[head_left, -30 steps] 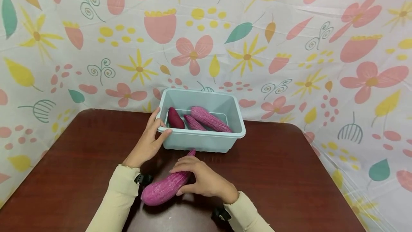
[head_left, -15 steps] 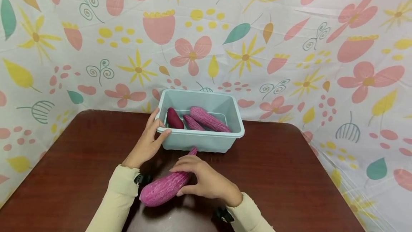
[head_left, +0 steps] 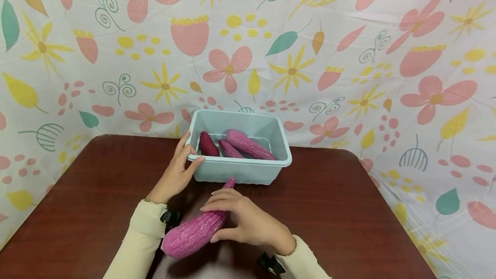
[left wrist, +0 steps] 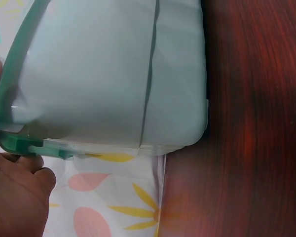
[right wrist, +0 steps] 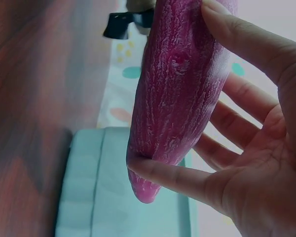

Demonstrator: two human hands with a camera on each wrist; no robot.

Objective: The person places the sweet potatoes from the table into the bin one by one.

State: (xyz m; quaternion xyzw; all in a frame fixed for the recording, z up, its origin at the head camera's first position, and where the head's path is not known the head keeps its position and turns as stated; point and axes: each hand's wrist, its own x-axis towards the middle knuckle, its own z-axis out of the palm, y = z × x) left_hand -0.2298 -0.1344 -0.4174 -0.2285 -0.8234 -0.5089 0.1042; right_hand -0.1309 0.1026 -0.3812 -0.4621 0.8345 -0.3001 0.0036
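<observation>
A light-blue plastic bin (head_left: 236,172) stands toward the back of the table. My left hand (head_left: 176,173) grips its near left corner, with the thumb on the front rim and fingers along the left side. In front of the bin, my right hand (head_left: 248,221) holds a long, streaky purple sweet potato (head_left: 191,236) between thumb and fingers. Its narrow tip points at the bin and its thick end lies toward the left forearm. Inside the bin are a dark purple sweet potato (head_left: 208,144) and two streaked ones, the larger (head_left: 249,144) resting at the right.
The brown wooden table (head_left: 329,210) has rounded back corners. A white cloth with printed flowers (head_left: 228,25) hangs behind it and along the sides. A dark wrist strap (head_left: 170,217) sits on the left arm, another (head_left: 271,264) on the right.
The thick end of the held sweet potato has shifted left and toward the person, along with a slight shift of the right hand. The left hand keeps its grip on the bin.
</observation>
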